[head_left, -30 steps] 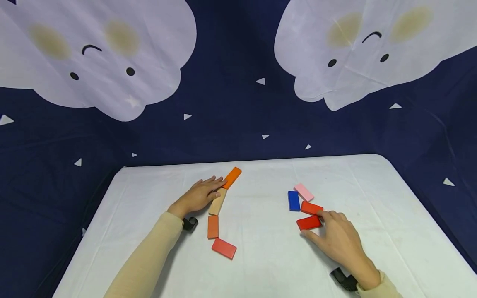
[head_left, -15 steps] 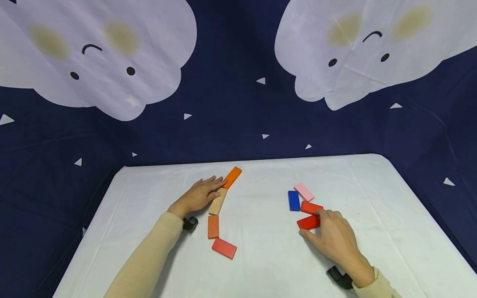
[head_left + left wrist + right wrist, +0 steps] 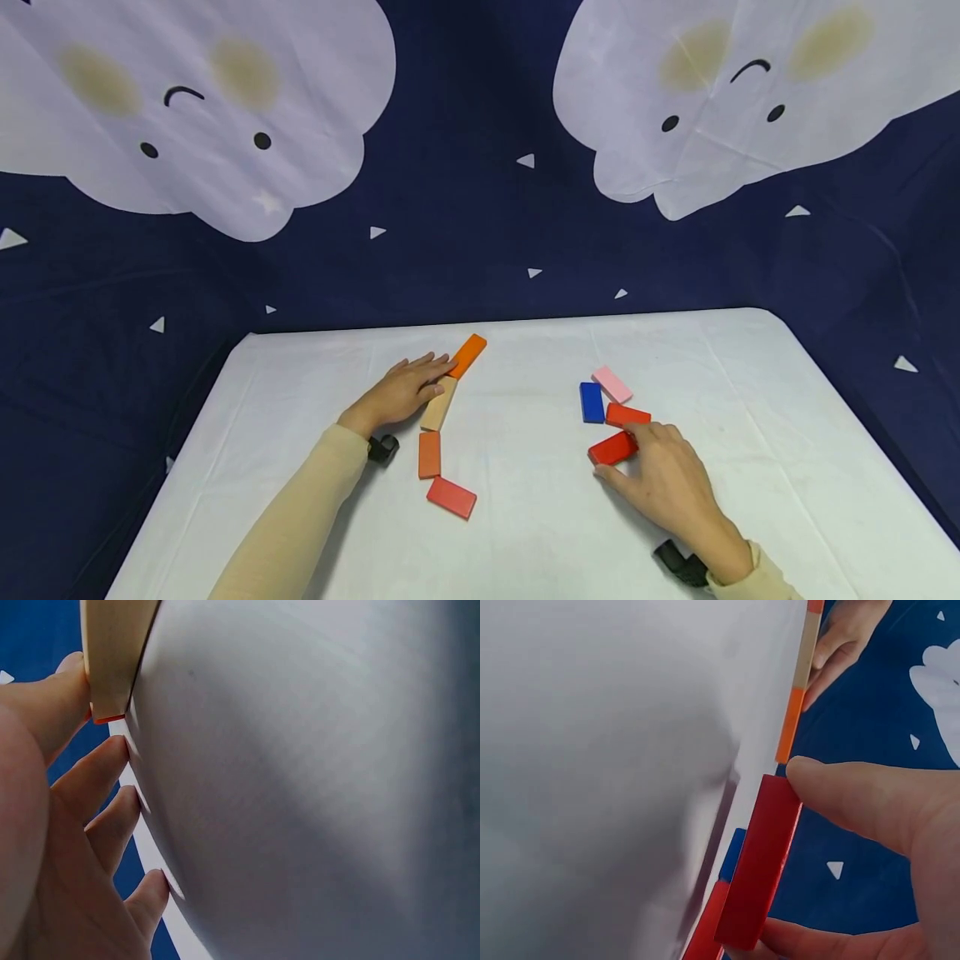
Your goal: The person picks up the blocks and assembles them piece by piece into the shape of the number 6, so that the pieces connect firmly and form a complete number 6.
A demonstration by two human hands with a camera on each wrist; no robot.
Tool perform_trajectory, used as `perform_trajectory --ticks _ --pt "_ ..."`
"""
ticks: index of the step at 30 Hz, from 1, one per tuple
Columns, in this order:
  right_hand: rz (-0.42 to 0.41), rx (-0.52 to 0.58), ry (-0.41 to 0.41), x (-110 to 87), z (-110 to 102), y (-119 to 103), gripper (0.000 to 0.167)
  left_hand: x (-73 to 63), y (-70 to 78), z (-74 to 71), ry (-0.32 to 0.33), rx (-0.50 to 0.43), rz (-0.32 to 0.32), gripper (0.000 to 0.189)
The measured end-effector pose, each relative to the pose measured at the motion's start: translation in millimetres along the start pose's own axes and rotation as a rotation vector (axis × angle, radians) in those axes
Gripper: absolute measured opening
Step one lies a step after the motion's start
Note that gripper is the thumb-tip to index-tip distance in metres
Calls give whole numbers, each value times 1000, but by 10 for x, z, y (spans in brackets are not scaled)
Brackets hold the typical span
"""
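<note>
My right hand [image 3: 667, 479] pinches a red domino block [image 3: 612, 447] by its two ends, thumb at the near end and fingers at the far end. In the right wrist view this red block [image 3: 757, 862] appears slightly above the cloth, with a shadow beside it. Just behind lie another red block [image 3: 627, 415], a blue block [image 3: 592, 402] and a pink block [image 3: 612, 384]. My left hand [image 3: 397, 396] rests with its fingers spread; its thumb touches a plain wooden block [image 3: 438, 406] and a fingertip reaches the orange block [image 3: 468, 356].
Nearer on the left side of the white cloth [image 3: 532, 517], a darker orange block [image 3: 429, 455] and a light red block [image 3: 452, 497] continue the curved row. A dark blue curtain [image 3: 457, 283] with clouds hangs behind the table.
My right hand has shifted a little to the left, bringing the pinched red block with it, and the block has turned slightly. The left hand and its row of blocks stay put.
</note>
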State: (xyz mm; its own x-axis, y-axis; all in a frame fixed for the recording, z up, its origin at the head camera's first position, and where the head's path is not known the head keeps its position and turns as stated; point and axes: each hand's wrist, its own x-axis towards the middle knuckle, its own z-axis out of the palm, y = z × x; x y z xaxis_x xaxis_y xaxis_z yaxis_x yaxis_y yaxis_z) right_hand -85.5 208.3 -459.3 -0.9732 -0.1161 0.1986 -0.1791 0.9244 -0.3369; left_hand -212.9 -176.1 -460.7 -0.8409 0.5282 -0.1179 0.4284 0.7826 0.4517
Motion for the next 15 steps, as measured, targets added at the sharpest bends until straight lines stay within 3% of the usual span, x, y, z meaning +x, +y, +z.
perform_trajectory --ticks 15 --pt "-67 29 12 0 76 -203 67 -8 -4 -3 -5 -6 1 52"
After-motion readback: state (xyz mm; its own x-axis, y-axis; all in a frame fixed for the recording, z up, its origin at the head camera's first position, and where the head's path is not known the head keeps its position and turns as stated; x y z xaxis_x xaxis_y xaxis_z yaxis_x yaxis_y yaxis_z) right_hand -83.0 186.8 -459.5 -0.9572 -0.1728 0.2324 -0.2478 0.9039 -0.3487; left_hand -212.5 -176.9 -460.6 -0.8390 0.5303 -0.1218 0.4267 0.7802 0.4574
